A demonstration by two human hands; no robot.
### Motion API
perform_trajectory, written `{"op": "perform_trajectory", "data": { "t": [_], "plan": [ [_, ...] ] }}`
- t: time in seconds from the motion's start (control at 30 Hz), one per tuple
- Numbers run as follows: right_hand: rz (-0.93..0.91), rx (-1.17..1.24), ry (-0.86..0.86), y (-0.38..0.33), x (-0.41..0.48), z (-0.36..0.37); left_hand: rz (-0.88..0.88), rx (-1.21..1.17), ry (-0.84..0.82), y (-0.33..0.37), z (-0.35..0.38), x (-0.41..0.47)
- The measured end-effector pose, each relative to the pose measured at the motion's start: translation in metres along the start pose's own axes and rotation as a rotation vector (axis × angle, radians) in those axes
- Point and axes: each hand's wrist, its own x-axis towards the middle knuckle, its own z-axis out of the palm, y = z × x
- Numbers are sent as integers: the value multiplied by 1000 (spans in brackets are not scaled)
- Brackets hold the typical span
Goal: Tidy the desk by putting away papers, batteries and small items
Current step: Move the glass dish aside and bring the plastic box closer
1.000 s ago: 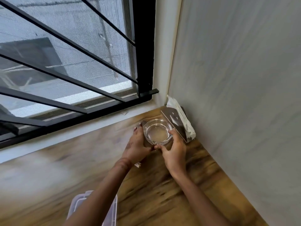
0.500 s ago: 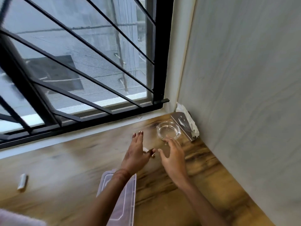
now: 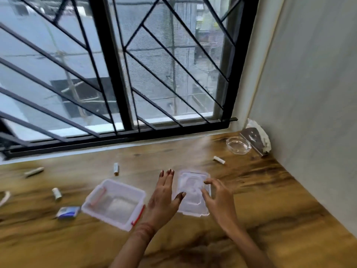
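While both hands hover over the wooden desk (image 3: 270,200), neither one holds anything. The left hand (image 3: 164,198) is spread flat with fingers extended, its thumb reaching over the near left edge of a clear plastic lid (image 3: 193,192) that lies flat on the desk. The right hand (image 3: 218,198) is at the lid's right side with fingers curled loosely and apart; motion blur makes it impossible to tell whether the fingertips touch the lid.

Just left of the left hand sits an open clear plastic container (image 3: 114,202) with red clips on its sides, something pale lying blurred at its bottom.

Batteries are scattered across the desk. One battery (image 3: 219,159) lies between the lid and the far right corner. Another battery (image 3: 116,168) lies beyond the container, near the window. A third battery (image 3: 33,171) lies far left, and a fourth battery (image 3: 56,193) lies left of the container. A small blue and white packet (image 3: 68,212) rests just beside the container's left corner.

At the far right corner, a round glass ashtray (image 3: 239,145) stands on the desk. Beside it, a shiny metal piece (image 3: 253,139) leans toward the wall, with crumpled white paper (image 3: 259,132) wedged behind it. A black metal window grille (image 3: 119,74) runs along the desk's far edge.
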Motion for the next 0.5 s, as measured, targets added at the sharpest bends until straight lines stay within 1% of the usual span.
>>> {"op": "perform_trajectory", "data": {
  "t": [0.1,0.2,0.27,0.4,0.5],
  "plan": [
    [7,22,-49,-18,-34,18,-33,41,42,-24,-16,-40],
    [13,52,-125,-34,-62,37,-51,93,160,-51,-30,-70],
    [35,75,-190,-46,-76,53,-167,57,165,-71,-44,-83],
    [134,137,-288,-70,-93,85,-315,20,195,-111,-69,-90],
    [160,195,-334,-89,-97,103,-430,-43,234,-129,-90,-86]
  ]
}}
